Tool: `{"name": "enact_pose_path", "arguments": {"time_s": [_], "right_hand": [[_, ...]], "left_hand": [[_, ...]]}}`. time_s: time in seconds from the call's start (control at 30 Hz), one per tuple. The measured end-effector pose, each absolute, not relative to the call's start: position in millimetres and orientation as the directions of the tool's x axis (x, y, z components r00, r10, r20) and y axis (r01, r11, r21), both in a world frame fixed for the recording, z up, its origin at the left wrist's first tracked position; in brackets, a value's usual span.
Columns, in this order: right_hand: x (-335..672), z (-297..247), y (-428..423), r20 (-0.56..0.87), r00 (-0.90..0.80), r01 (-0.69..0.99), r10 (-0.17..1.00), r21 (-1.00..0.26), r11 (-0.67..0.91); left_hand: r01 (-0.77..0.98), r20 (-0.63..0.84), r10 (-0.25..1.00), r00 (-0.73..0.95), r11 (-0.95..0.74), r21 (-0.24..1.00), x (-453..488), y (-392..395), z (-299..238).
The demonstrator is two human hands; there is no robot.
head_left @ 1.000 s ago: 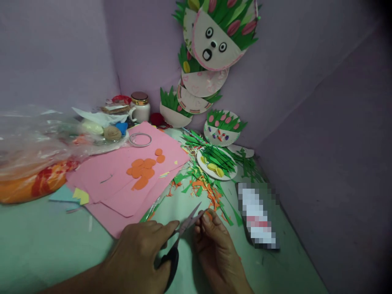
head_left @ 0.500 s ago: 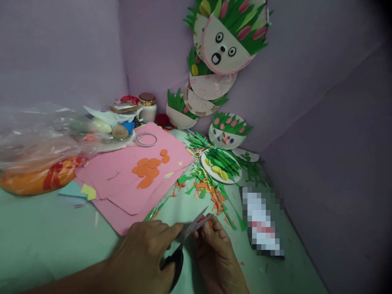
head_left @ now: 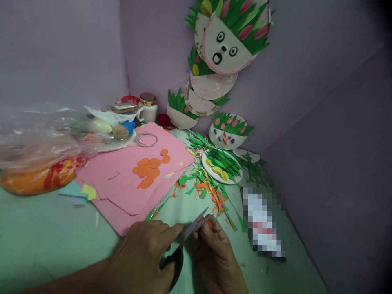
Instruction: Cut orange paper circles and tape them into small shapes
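Note:
My left hand (head_left: 143, 257) is wrapped round the black handle of a pair of scissors (head_left: 196, 222), whose blades are slightly apart and point up and to the right. My right hand (head_left: 214, 253) pinches a small orange paper piece (head_left: 209, 223) right at the blade tips. Both hands hover low over the pale green table (head_left: 45, 237) near its front edge. Just beyond the blades lies a heap of green and orange paper scraps (head_left: 205, 188).
Pink sheets (head_left: 122, 188) carry several orange cut ovals (head_left: 148, 168) and a tape ring (head_left: 147, 139). A plastic bag (head_left: 39, 134) lies at left, with a white jar (head_left: 148, 108) behind. Paper-plate crafts (head_left: 226, 45) hang on the wall, and another plate (head_left: 222, 165) holds green strips. A blurred-out object (head_left: 263, 222) lies at right.
The view has shifted a little, so everything sits further right in the frame. Both hands keep their hold, with the scissors still at the orange piece.

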State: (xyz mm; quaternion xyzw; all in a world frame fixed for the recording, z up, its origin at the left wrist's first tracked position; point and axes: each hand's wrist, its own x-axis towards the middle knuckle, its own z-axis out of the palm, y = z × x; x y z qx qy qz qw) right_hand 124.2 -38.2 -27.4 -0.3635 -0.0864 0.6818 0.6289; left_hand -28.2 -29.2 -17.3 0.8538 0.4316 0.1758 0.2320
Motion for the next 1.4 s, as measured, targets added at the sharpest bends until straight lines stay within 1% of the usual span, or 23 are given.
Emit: {"name": "enact_pose_path", "arguments": {"time_s": [0.2,0.37,0.43,0.6,0.67,0.8,0.87,1.0,1.17,1.4], "right_hand": [[124.6,-29.9,-37.2,-0.408,0.063,-0.791,0.911,-0.577,-0.204],[123.4,-38.1,-37.3,-0.384,0.074,-0.816,0.921,-0.554,-0.166],[123.1,-37.9,-37.8,-0.382,0.061,-0.819,0.922,-0.548,-0.173],[124.5,-29.9,-38.1,-0.427,0.059,-0.807,0.903,-0.553,-0.209],[126.3,-28.8,-37.3,-0.442,0.076,-0.806,0.894,-0.555,-0.206],[130.5,-31.6,-35.8,-0.417,0.088,-0.794,0.905,-0.578,-0.189],[131.4,-32.9,-36.1,-0.394,0.079,-0.786,0.916,-0.589,-0.186],[129.2,-33.2,-37.7,-0.365,0.062,-0.772,0.929,-0.607,-0.187],[126.3,-33.4,-37.7,-0.381,0.076,-0.768,0.922,-0.611,-0.19],[127.1,-33.7,-38.8,-0.394,0.047,-0.767,0.918,-0.603,-0.22]], "left_hand": [[0.636,0.139,0.818,0.558,-0.529,0.562,-27.8,-29.5,-20.6],[0.624,0.182,0.808,0.561,-0.557,0.548,-28.7,-29.6,-26.3],[0.621,0.195,0.804,0.562,-0.566,0.543,-29.1,-29.2,-26.3],[0.631,0.101,0.8,0.591,-0.537,0.56,-30.0,-26.5,-14.8],[0.627,0.101,0.795,0.599,-0.544,0.558,-31.0,-25.9,-10.9],[0.653,0.141,0.806,0.575,-0.556,0.514,-32.5,-25.7,-10.2],[0.667,0.138,0.808,0.573,-0.557,0.495,-32.1,-26.0,-10.8],[0.68,0.088,0.804,0.588,-0.55,0.484,-30.2,-27.5,-9.4],[0.671,0.016,0.791,0.612,-0.529,0.52,-30.2,-28.1,-7.2],[0.698,-0.043,0.795,0.605,-0.504,0.509,-28.7,-26.6,-5.5]]}}
